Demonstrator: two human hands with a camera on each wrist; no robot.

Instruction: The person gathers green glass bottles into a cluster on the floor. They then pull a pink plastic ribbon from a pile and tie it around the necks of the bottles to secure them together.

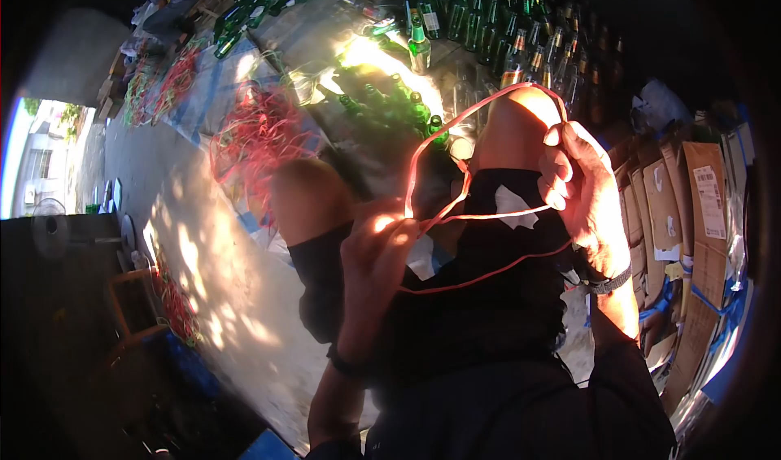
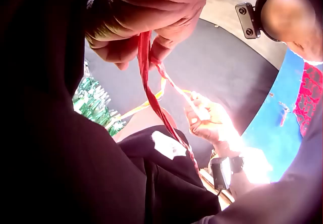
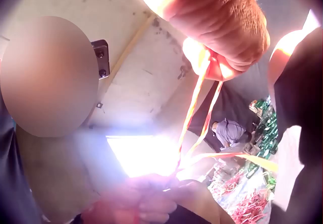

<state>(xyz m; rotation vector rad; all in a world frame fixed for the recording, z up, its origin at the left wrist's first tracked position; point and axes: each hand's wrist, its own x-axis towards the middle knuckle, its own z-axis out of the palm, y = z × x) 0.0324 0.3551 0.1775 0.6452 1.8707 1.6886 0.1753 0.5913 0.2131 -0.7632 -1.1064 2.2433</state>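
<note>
A length of red plastic twine (image 1: pixel 414 163) forms a loop between my two hands in the head view. My left hand (image 1: pixel 376 244) pinches it where several strands come together, over my lap. Two red strands (image 2: pixel 145 67) run down from the left fingers in the left wrist view. Higher and to the right, my right hand (image 1: pixel 587 185) grips the other side of the loop near the right knee (image 1: pixel 521 130), fingers curled. In the right wrist view, two strands (image 3: pixel 193 105) hang from the right fingers toward the left hand. Another strand sags across the dark shorts (image 1: pixel 488 277).
Rows of green glass bottles (image 1: pixel 480 21) stand beyond the knees. A tangled heap of red twine (image 1: pixel 264 126) lies on the ground ahead to the left. Flattened cardboard boxes (image 1: pixel 704 240) lean at the right. Another person (image 3: pixel 231 133) bends in the background.
</note>
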